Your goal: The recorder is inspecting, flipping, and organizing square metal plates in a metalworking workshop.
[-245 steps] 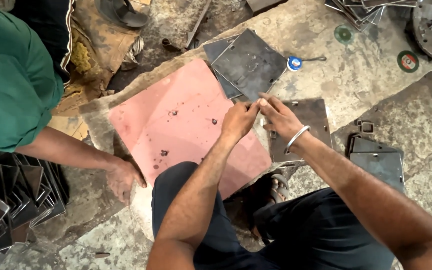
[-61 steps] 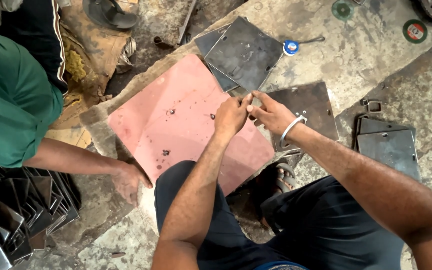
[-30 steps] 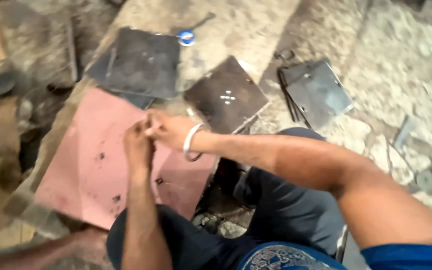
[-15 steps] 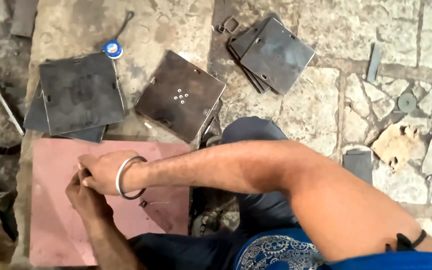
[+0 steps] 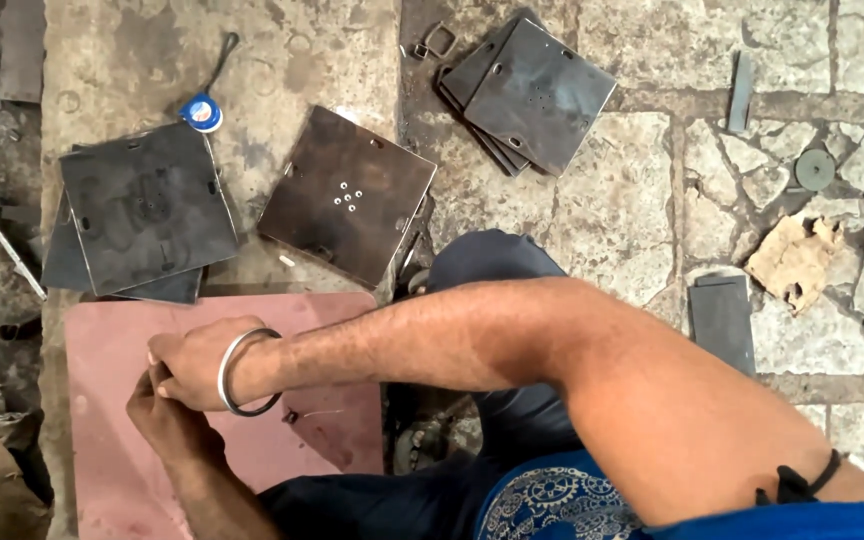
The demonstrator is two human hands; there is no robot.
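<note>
We look down at our two hands meeting over a pink square sheet (image 5: 102,340) that lies flat on the stone floor (image 5: 632,200) just in front of our knees. Our right hand (image 5: 187,362), a metal bangle (image 5: 242,372) on its wrist, is curled over the left hand (image 5: 157,415), and both sets of fingers pinch together on something too small to make out; we cannot tell what it is. The pink sheet looks thin, stiff and flat, likely sharp-edged, so we would judge it best lifted by an edge with both hands. Beyond it lie dark square metal plates: a stack of two (image 5: 142,205) at the left, a single brownish plate with small holes in its middle (image 5: 347,195), and another stack (image 5: 532,90) farther right. They look heavy and rigid. A small blue round object (image 5: 201,112) sits near the left stack. No container is in view.
</note>
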